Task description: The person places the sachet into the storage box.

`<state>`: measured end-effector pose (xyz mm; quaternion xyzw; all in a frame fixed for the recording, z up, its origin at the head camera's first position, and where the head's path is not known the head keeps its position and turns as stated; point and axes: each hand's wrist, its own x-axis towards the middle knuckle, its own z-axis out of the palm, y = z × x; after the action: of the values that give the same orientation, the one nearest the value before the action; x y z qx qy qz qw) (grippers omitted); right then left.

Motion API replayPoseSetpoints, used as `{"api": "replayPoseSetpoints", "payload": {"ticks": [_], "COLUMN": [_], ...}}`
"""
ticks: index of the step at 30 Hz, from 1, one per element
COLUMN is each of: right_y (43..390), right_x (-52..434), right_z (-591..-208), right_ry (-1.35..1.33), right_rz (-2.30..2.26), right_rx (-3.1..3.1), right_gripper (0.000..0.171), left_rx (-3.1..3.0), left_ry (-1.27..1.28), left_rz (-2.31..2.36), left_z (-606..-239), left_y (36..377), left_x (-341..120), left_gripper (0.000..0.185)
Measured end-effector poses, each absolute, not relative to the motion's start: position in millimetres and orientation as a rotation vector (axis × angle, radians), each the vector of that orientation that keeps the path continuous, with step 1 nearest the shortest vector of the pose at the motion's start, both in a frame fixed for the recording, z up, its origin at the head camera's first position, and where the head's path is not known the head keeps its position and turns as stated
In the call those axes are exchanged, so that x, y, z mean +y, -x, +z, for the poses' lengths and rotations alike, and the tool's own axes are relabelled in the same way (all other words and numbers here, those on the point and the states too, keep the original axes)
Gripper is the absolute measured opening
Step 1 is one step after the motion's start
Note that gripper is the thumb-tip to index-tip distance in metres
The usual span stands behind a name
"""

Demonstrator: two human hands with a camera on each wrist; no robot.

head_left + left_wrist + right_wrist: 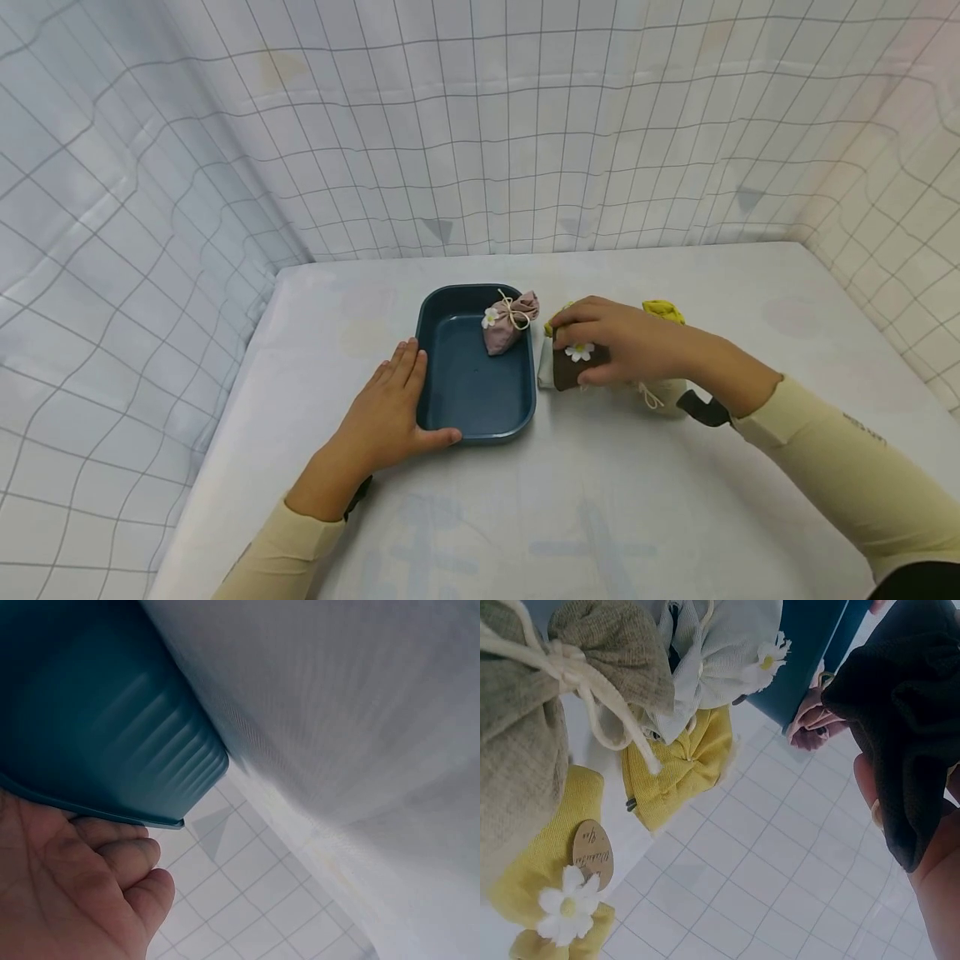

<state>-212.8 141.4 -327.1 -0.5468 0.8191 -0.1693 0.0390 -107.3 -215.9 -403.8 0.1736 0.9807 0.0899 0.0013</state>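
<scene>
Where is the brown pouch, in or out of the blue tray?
Out: the right hand holds the brown pouch right of the blue tray.

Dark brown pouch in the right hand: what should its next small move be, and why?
Probably move the dark brown pouch left over the rim of the blue tray and lower it inside. The right hand holds it just beside the tray, the left hand rests against the opposite side, and beyond the mauve pouch, the tray floor looks bare.

Left hand (384, 410) splayed, right hand (628, 340) in curled grip
</scene>
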Motion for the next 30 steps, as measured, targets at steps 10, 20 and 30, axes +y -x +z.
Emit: {"api": "replayPoseSetpoints", "payload": {"ticks": [10,20,30], "right_y": [221.8,229.4,234.3], "right_x": [140.1,135.0,128.5], "right_z": [-325.0,-318.4,-310.5], "right_ry": [1.735,1.789,1.800], "right_rz": [-0.567,-0.535,-0.505], "right_rx": [2.487,2.467,2.458], "right_gripper": [0.040,0.041,0.040], "left_rx": [3.085,3.083,3.073], "left_ry": [-0.547,-0.539,-0.532], "left_rz": [0.273,0.270,0.292], "left_z": [-405.3,-405.2,-406.4], "left_y": [107.7,107.2,107.9], "left_x": [-216.8,-216.9,-217.3], "left_gripper": [0.129,0.130,0.131]}}
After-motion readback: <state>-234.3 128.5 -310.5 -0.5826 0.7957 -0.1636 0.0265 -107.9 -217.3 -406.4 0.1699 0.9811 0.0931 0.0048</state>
